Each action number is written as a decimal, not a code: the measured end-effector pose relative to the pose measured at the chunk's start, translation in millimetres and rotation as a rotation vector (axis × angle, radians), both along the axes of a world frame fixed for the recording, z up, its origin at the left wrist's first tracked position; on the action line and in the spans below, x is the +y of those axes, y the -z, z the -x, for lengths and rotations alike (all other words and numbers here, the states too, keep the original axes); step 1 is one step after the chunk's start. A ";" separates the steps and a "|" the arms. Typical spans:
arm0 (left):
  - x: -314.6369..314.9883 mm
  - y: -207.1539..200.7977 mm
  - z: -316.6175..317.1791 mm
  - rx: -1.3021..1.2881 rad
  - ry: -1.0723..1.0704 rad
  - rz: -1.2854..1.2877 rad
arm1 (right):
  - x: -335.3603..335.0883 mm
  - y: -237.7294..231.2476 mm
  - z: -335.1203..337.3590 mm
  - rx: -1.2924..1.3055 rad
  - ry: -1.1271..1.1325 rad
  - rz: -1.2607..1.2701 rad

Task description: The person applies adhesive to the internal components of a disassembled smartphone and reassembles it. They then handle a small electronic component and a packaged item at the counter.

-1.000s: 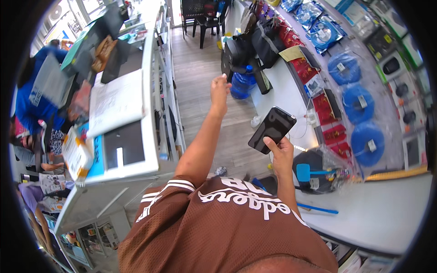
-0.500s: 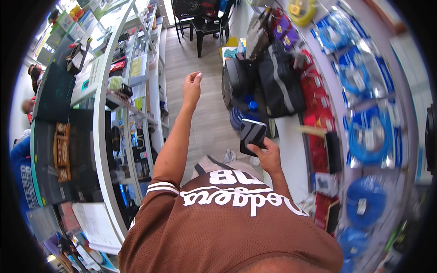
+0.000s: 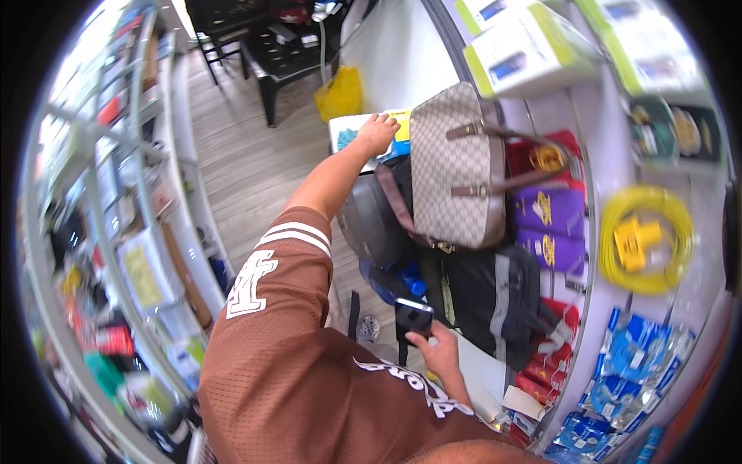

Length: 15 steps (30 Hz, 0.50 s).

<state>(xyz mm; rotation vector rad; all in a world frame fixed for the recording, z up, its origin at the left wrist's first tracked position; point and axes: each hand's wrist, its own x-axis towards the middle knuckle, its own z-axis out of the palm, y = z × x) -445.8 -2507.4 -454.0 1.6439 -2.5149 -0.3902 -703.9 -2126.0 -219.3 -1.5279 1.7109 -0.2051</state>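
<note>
My left hand (image 3: 377, 133) reaches forward over a white surface, its fingers stretched out and slightly apart. It lies between a crumpled teal cloth (image 3: 347, 139) and a yellow-and-blue packet (image 3: 403, 130); whether the fingertips touch anything there is unclear. Lower and nearer my body, my right hand (image 3: 442, 354) is closed around a black phone (image 3: 414, 313) with a light rim, thumb across its near end. Just right of my left hand stands a beige checked handbag (image 3: 452, 170) with brown handles.
Below the handbag is a black-and-grey bag (image 3: 495, 298). Cable packs (image 3: 630, 356) and a yellow cable coil (image 3: 648, 240) hang on the right wall. Blurred shelving (image 3: 116, 193) runs along the left. A black chair (image 3: 282, 66) and yellow bag (image 3: 338, 94) stand ahead.
My view has swung to the right. My left hand has gone from above the walkway to the white surface by the handbag, its curled fingers now straightened. My right hand keeps the phone.
</note>
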 end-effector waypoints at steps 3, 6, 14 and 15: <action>-62.7 40.5 11.6 -0.222 0.403 -0.028 | -21.7 0.8 -38.4 0.089 0.151 -0.112; -92.4 62.2 21.7 -0.279 0.530 0.040 | -34.2 5.6 -66.1 0.129 0.266 -0.225; -126.8 70.7 6.1 -0.387 0.610 0.202 | -94.8 -9.2 -122.4 0.187 0.175 -0.292; -125.5 62.8 0.6 -0.385 0.637 0.251 | -96.1 -10.1 -126.8 0.180 0.197 -0.288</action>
